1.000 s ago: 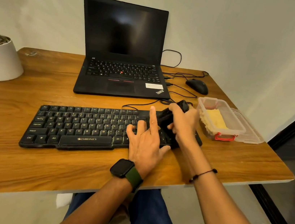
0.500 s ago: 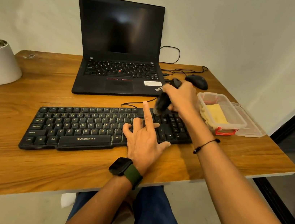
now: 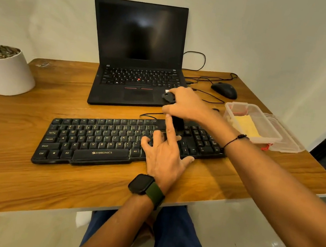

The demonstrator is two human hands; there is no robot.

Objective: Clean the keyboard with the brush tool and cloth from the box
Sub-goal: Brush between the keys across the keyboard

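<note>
Right hand (image 3: pixel 189 106) gripping brush tool (image 3: pixel 176 117) over keyboard (image 3: pixel 101 142) (left hand (image 3: pixel 164 155) flat on keys, fingers spread).

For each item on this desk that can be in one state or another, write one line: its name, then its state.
Laptop: lid open, screen dark.
Box: open, yellow cloth inside.
Lid: off, beside the box.
Brush tool: held upright over the keyboard.
Right hand: grips the brush tool.
Left hand: fingers spread, resting on the keys.
Mouse: untouched, cable attached.
</note>
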